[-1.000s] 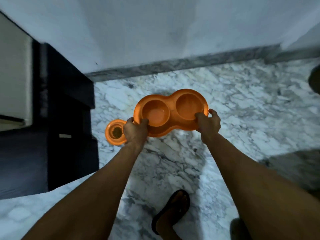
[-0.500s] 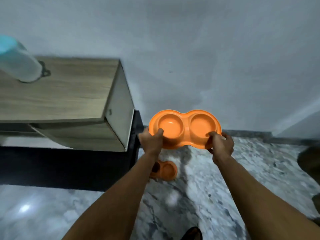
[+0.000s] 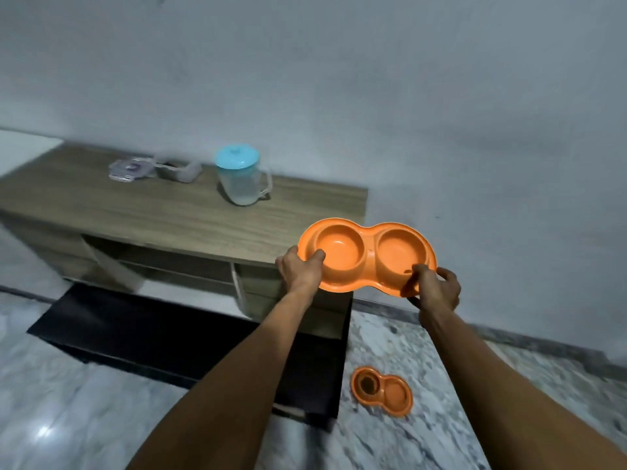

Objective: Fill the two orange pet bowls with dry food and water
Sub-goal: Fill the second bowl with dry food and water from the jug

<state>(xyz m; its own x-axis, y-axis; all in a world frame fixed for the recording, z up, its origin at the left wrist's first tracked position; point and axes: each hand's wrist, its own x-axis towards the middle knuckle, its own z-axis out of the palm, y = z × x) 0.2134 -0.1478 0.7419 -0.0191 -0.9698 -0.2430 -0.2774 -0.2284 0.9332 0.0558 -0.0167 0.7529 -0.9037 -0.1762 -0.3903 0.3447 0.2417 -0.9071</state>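
I hold a large orange double pet bowl [image 3: 368,256] in the air, just right of the wooden cabinet's end. My left hand [image 3: 300,271] grips its left rim and my right hand [image 3: 432,290] grips its near right rim. Both wells look empty. A smaller orange double bowl [image 3: 381,391] lies on the marble floor below, with dark food in its left well. A clear water jug with a blue lid [image 3: 241,176] stands on the cabinet top. Left of it sit a clear food container [image 3: 178,169] and its lid [image 3: 130,168].
The low wooden cabinet [image 3: 169,212] runs along the grey wall, with open shelves and a black base [image 3: 169,337] below it. Marble floor [image 3: 441,418] spreads to the right and front. A grey skirting strip lines the wall's foot.
My view has risen and swung left, so the whole cabinet top with jug and container has come into sight. The held bowl stays in both hands, carried higher beside the cabinet.
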